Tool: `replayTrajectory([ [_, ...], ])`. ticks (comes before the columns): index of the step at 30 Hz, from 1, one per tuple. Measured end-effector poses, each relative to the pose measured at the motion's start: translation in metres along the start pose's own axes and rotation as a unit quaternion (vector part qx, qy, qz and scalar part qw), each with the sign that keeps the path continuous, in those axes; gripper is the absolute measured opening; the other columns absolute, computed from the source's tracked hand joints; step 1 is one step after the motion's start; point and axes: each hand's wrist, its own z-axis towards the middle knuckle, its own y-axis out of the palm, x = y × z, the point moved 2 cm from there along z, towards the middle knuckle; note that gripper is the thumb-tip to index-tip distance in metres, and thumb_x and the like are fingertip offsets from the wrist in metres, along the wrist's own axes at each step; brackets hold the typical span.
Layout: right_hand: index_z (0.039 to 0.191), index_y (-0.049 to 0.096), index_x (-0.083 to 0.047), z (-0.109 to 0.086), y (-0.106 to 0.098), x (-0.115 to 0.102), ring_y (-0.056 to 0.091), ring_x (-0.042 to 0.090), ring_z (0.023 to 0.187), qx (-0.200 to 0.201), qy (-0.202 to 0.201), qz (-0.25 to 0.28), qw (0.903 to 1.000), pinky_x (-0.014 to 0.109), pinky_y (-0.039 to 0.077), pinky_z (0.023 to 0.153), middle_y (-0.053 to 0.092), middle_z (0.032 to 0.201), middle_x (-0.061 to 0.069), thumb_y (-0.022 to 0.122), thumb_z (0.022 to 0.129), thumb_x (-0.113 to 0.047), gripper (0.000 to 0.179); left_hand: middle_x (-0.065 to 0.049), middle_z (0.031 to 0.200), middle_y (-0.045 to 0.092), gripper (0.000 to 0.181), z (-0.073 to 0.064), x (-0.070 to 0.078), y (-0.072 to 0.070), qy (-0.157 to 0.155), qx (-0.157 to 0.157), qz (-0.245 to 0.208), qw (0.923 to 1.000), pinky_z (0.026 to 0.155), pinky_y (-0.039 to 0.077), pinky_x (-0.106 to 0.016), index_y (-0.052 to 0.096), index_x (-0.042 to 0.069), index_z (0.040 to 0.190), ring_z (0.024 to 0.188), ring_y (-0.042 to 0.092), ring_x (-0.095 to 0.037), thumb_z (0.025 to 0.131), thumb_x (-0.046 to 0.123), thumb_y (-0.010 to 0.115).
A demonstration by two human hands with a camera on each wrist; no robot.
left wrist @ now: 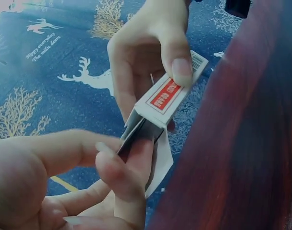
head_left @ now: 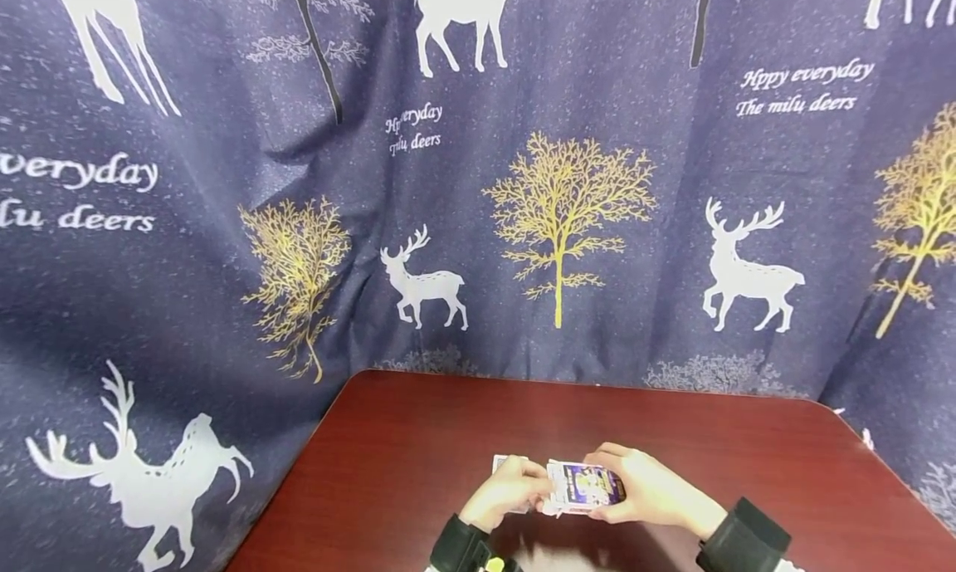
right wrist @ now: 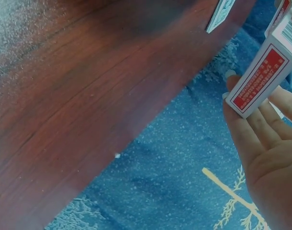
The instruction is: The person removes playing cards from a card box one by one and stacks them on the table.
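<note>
A playing-card box [head_left: 590, 484] with a purple printed front is held above the table. Its narrow white side carries a red label [left wrist: 165, 94]. My right hand [head_left: 646, 485] grips the closed end, thumb on one narrow side and fingers on the opposite one. At the open end, my left hand [head_left: 508, 491] pinches the box's edge, one finger reaching into the opening beside a loose white flap [left wrist: 161, 160]. What lies inside is too dark to tell. Partly hidden beneath the left hand, a white-bordered card or stack of cards [head_left: 499, 462] rests on the table.
The reddish-brown wooden table [head_left: 418, 422] has rounded far corners. Behind it and to the left hangs a dark blue cloth [head_left: 478, 182] printed with white deer and yellow trees.
</note>
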Motion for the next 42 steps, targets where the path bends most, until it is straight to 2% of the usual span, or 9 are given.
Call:
replayTrajectory([
  [7,0.109,0.066,-0.013,0.004,-0.001,0.005,0.053,-0.003,0.083,0.029,-0.003,-0.011,0.9995,0.016,0.046,0.068,0.061,0.099,-0.009,0.083,0.066,-0.042,0.054,0.003,0.057,0.055,0.012,0.001,0.002,-0.004,-0.005,-0.020,-0.005,0.9998,0.044,0.032,-0.015,0.067,-0.008,0.082,0.049,0.047,-0.006,0.075,0.001,0.068],
  [12,0.109,0.066,-0.013,0.005,0.001,0.010,0.052,-0.004,0.082,0.028,-0.004,-0.008,0.9996,0.014,0.044,0.068,0.060,0.098,-0.010,0.083,0.067,-0.043,0.054,0.003,0.063,0.056,0.013,0.001,-0.002,-0.020,-0.018,-0.038,-0.008,0.9991,0.049,0.037,-0.015,0.068,-0.006,0.088,0.053,0.047,-0.005,0.080,0.004,0.064],
  [16,0.108,0.067,-0.014,0.004,-0.002,0.013,0.052,-0.005,0.081,0.033,0.009,-0.005,0.9994,0.014,0.045,0.068,0.060,0.098,-0.011,0.084,0.066,-0.043,0.053,0.003,0.066,0.060,0.017,0.000,-0.002,-0.036,-0.015,-0.033,-0.003,0.9993,0.050,0.037,-0.017,0.069,-0.006,0.092,0.054,0.046,-0.004,0.083,0.008,0.064],
  [20,0.109,0.066,-0.015,0.006,-0.004,0.012,0.052,-0.004,0.082,0.030,0.008,0.002,0.9995,0.014,0.045,0.069,0.060,0.098,-0.011,0.083,0.068,-0.044,0.052,0.005,0.065,0.059,0.017,-0.001,-0.003,-0.049,-0.014,-0.005,-0.025,0.9996,0.050,0.036,-0.017,0.066,-0.006,0.091,0.053,0.047,-0.003,0.085,0.009,0.064],
  [25,0.108,0.066,-0.014,0.006,-0.006,0.007,0.053,-0.004,0.082,0.040,0.004,-0.001,0.9992,0.014,0.045,0.069,0.061,0.098,-0.010,0.083,0.069,-0.043,0.051,0.007,0.064,0.058,0.017,-0.002,0.000,-0.054,0.021,0.030,-0.070,0.9969,0.050,0.038,-0.015,0.065,-0.007,0.091,0.053,0.050,-0.003,0.082,0.008,0.068],
  [28,0.108,0.067,-0.013,0.007,-0.007,0.005,0.053,-0.004,0.082,0.043,0.003,0.001,0.9991,0.013,0.044,0.068,0.061,0.097,-0.010,0.083,0.069,-0.043,0.051,0.008,0.062,0.058,0.016,-0.005,0.000,-0.055,0.033,0.071,-0.068,0.9946,0.048,0.038,-0.015,0.067,-0.005,0.088,0.052,0.050,-0.002,0.080,0.008,0.070],
  [33,0.109,0.066,-0.014,0.008,-0.005,0.006,0.054,-0.002,0.083,0.037,0.002,0.012,0.9992,0.015,0.046,0.069,0.061,0.098,-0.009,0.083,0.068,-0.041,0.052,0.005,0.062,0.058,0.020,-0.003,-0.004,-0.065,0.035,0.152,-0.036,0.9871,0.050,0.040,-0.018,0.067,-0.013,0.095,0.052,0.049,-0.004,0.083,0.003,0.066],
  [39,0.109,0.066,-0.014,0.007,-0.008,0.010,0.054,-0.002,0.082,0.030,0.008,0.028,0.9991,0.016,0.047,0.068,0.061,0.098,-0.008,0.084,0.068,-0.038,0.052,-0.009,0.075,0.068,0.018,0.012,-0.015,-0.088,0.055,0.186,0.035,0.9804,0.056,0.044,-0.023,0.070,-0.014,0.091,0.059,0.051,-0.008,0.085,0.002,0.065],
  [42,0.109,0.066,-0.012,0.006,-0.010,0.014,0.054,-0.002,0.082,0.029,0.003,0.031,0.9991,0.017,0.046,0.067,0.061,0.098,-0.007,0.084,0.069,-0.038,0.051,-0.014,0.079,0.072,0.016,0.027,-0.019,-0.094,0.042,0.216,0.102,0.9702,0.062,0.046,-0.027,0.074,-0.009,0.084,0.067,0.055,-0.009,0.081,0.007,0.071],
])
